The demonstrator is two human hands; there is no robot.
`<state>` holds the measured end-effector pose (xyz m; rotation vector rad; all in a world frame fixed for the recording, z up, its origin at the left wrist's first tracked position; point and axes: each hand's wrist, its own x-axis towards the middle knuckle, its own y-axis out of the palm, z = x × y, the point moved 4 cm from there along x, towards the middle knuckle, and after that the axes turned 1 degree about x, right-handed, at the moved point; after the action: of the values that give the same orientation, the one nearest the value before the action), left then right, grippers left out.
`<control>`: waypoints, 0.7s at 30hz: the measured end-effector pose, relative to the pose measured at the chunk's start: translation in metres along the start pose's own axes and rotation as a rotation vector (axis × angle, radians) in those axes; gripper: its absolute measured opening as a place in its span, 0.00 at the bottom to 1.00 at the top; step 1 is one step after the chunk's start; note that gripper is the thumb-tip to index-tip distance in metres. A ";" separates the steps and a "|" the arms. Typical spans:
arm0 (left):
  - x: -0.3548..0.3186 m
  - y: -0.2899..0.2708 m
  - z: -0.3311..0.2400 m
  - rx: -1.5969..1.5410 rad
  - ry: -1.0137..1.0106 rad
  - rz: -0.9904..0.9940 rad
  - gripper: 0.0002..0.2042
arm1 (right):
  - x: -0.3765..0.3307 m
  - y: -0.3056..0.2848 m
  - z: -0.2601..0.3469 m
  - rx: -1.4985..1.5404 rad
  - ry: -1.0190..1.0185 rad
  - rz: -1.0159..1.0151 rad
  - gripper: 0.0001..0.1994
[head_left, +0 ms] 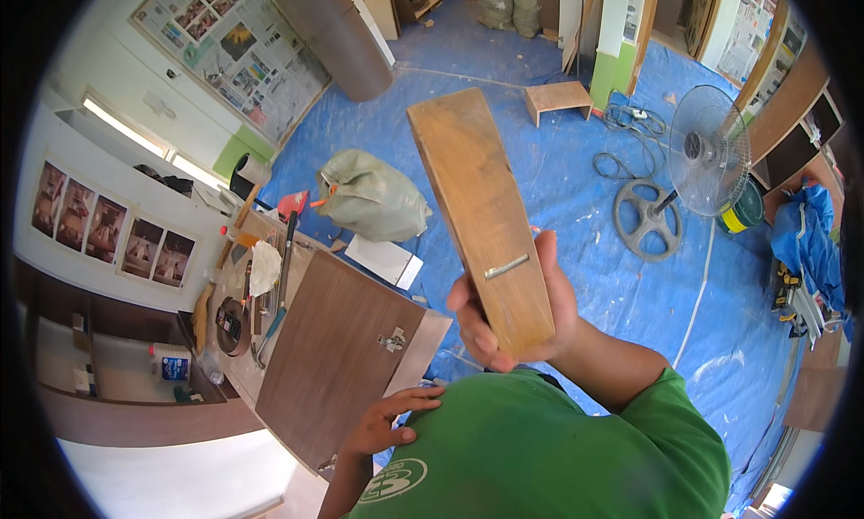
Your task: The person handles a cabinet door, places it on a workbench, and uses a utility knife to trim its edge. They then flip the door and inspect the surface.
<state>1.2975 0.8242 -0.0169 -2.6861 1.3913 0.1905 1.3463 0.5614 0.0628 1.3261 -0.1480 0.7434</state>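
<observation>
Item one: a long tan wooden block with a narrow metal-lined slot across its face (pixel 481 217), apparently the sole of a hand plane. We hold it raised in our right hand (pixel 517 316). The grip is closed around the block's near end, thumb on one edge and fingers wrapped round the other, and the rest of the block stands up and away from the grip, tilted to the left.

Handling, as we judge it: solid, stiff and fairly heavy for its length, with a smooth worn face that could slide in the palm. Held at one end it will want to tip, so a hold nearer the middle, clear of the slot where a blade edge may sit, looks safer.

Item two: our left hand (pixel 389 422), low and to the left of the right grip. Its fingers are loosely curled and hold nothing, the fingertips resting at the near corner of item three.

Item three: a dark brown laminated panel with a small metal hinge fitting (pixel 335 357), lying flat below the raised block.

Item four: a cluttered tabletop (pixel 236 294) left of the panel, bearing small tools.

Item five: a blue tarpaulin floor covering (pixel 576 222) behind the block, carrying a grey-green sack (pixel 371 198) and a standing fan (pixel 706 154).
</observation>
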 end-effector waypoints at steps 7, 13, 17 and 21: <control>-0.014 -0.029 0.021 0.514 -0.202 -0.270 0.22 | -0.001 -0.009 0.014 -0.352 0.063 -0.272 0.42; -0.004 -0.044 -0.023 0.495 -0.158 -0.591 0.14 | 0.002 0.007 0.048 -1.889 -0.152 -0.481 0.30; 0.022 -0.043 -0.089 0.765 0.270 -0.703 0.13 | 0.007 0.018 0.049 -2.233 -0.333 -0.344 0.32; 0.038 -0.023 -0.137 0.847 0.550 -0.654 0.15 | 0.006 0.017 0.043 -2.274 -0.313 -0.357 0.33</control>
<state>1.3457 0.7858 0.1126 -2.2968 0.3843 -1.0006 1.3545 0.5252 0.0916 -0.7511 -0.6986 -0.2140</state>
